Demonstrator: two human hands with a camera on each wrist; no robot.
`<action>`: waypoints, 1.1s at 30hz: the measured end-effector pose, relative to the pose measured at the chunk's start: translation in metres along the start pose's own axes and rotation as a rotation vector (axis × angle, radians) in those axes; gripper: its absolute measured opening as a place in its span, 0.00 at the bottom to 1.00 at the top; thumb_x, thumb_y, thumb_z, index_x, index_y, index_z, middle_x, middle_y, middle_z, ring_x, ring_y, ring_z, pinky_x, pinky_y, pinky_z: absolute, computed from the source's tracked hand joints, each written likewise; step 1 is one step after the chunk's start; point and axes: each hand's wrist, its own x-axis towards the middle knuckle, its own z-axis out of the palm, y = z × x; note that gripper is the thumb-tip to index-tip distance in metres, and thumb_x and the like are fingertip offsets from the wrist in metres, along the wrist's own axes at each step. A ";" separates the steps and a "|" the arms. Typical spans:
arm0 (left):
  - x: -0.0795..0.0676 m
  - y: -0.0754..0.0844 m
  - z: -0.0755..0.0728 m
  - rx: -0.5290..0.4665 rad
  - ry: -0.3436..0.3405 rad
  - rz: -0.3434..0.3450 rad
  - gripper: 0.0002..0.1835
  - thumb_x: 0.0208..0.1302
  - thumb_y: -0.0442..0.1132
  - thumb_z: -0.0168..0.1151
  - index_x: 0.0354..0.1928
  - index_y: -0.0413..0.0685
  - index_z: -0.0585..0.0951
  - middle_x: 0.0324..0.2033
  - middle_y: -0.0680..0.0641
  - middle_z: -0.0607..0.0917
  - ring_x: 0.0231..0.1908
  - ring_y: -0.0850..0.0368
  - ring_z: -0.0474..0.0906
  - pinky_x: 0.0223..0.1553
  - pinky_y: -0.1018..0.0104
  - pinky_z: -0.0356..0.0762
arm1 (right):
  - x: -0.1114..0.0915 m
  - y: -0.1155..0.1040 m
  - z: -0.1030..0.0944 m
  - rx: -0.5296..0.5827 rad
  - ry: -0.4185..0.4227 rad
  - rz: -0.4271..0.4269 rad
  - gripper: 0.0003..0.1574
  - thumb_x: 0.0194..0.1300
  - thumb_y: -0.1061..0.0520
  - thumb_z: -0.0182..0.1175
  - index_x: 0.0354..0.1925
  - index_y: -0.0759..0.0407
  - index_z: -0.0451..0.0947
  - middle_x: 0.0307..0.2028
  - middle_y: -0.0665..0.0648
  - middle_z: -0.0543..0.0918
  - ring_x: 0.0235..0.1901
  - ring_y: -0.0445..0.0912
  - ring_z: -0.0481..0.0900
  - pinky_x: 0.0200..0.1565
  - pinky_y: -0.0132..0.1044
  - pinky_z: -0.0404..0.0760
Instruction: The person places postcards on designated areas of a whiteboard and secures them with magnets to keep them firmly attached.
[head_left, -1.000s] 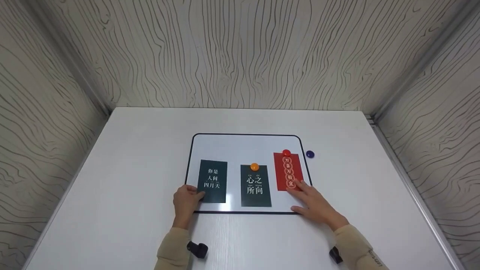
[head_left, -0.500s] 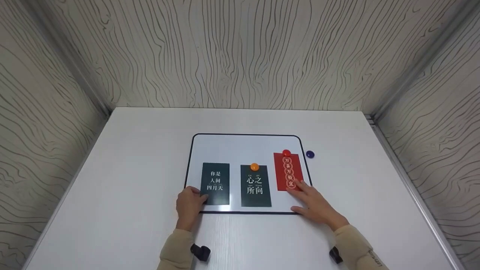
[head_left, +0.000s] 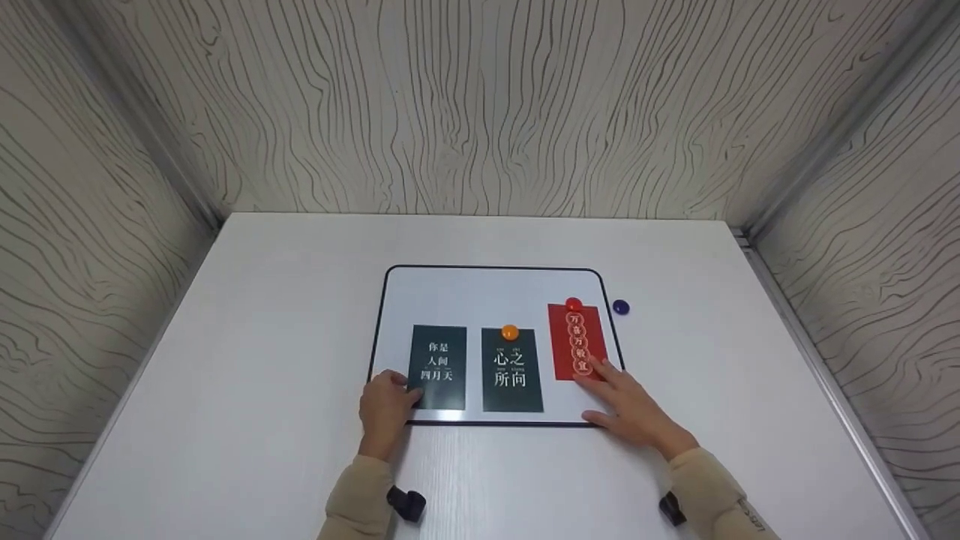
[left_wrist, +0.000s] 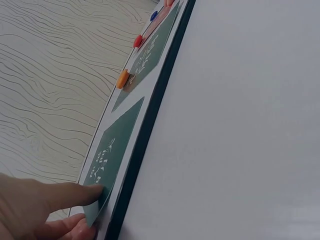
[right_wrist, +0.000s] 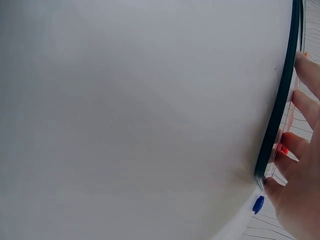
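Note:
My left hand (head_left: 385, 409) pinches the lower left edge of a dark green card (head_left: 439, 367) with white characters, thumb on top and fingers beneath, as the left wrist view shows. That card lies at the left of a whiteboard (head_left: 450, 296) with a black rim. Beside it, a second green card (head_left: 512, 394) sits under an orange magnet (head_left: 510, 332). Farther right, a red card (head_left: 564, 352) has a red magnet (head_left: 574, 304) on its top edge. My right hand (head_left: 634, 411) rests with spread fingers on the red card's lower part and the board's right corner.
A dark blue magnet (head_left: 621, 307) lies on the white table (head_left: 262, 337) just right of the board. Wood-grain panels (head_left: 480, 112) stand behind and at both sides. Each wrist carries a small black device.
My left hand has slid the left green card to the right, closer to the middle card, and slightly toward me. The right hand stays in place on the red card.

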 end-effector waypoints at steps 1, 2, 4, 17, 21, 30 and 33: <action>0.000 0.000 0.000 0.009 0.006 0.010 0.14 0.51 0.35 0.72 0.37 0.34 0.81 0.31 0.38 0.87 0.32 0.51 0.82 0.30 0.62 0.77 | 0.000 0.000 0.000 -0.002 0.001 -0.001 0.40 0.62 0.43 0.62 0.70 0.43 0.64 0.76 0.57 0.56 0.74 0.61 0.54 0.66 0.62 0.69; -0.001 0.000 0.000 0.016 0.013 0.021 0.14 0.51 0.35 0.72 0.36 0.34 0.81 0.30 0.38 0.86 0.31 0.51 0.82 0.29 0.63 0.76 | 0.000 -0.001 0.000 -0.004 0.002 -0.003 0.39 0.62 0.43 0.63 0.69 0.43 0.64 0.75 0.57 0.56 0.74 0.61 0.54 0.66 0.62 0.69; -0.001 -0.001 -0.001 0.029 0.020 0.038 0.14 0.50 0.35 0.72 0.36 0.34 0.81 0.29 0.39 0.86 0.29 0.51 0.81 0.28 0.63 0.75 | 0.000 -0.001 0.000 -0.008 0.005 -0.008 0.40 0.61 0.44 0.63 0.69 0.43 0.64 0.75 0.57 0.56 0.73 0.61 0.55 0.65 0.61 0.70; -0.001 -0.005 0.001 0.012 0.025 0.032 0.14 0.51 0.37 0.72 0.36 0.35 0.82 0.29 0.39 0.86 0.29 0.53 0.81 0.29 0.64 0.76 | 0.003 -0.005 -0.001 -0.043 0.024 0.014 0.40 0.59 0.46 0.67 0.68 0.42 0.66 0.73 0.57 0.60 0.71 0.60 0.59 0.65 0.60 0.71; -0.001 -0.006 0.001 0.024 0.042 0.054 0.13 0.52 0.36 0.72 0.36 0.36 0.81 0.29 0.40 0.86 0.29 0.53 0.81 0.28 0.64 0.75 | 0.004 -0.006 -0.001 -0.041 0.033 0.016 0.40 0.58 0.47 0.67 0.67 0.42 0.67 0.73 0.57 0.60 0.71 0.59 0.59 0.65 0.60 0.71; 0.001 -0.006 -0.005 0.144 0.045 0.139 0.08 0.57 0.36 0.68 0.36 0.38 0.82 0.26 0.44 0.85 0.25 0.57 0.77 0.24 0.67 0.72 | 0.003 -0.008 -0.001 -0.023 0.079 0.006 0.38 0.57 0.48 0.69 0.65 0.45 0.69 0.72 0.58 0.62 0.70 0.59 0.61 0.64 0.60 0.72; 0.002 -0.007 -0.006 0.182 0.054 0.166 0.07 0.59 0.36 0.66 0.35 0.39 0.82 0.25 0.45 0.84 0.24 0.58 0.76 0.24 0.67 0.72 | 0.003 -0.009 0.000 -0.020 0.093 0.005 0.37 0.56 0.49 0.69 0.64 0.46 0.70 0.71 0.58 0.63 0.70 0.58 0.62 0.65 0.59 0.72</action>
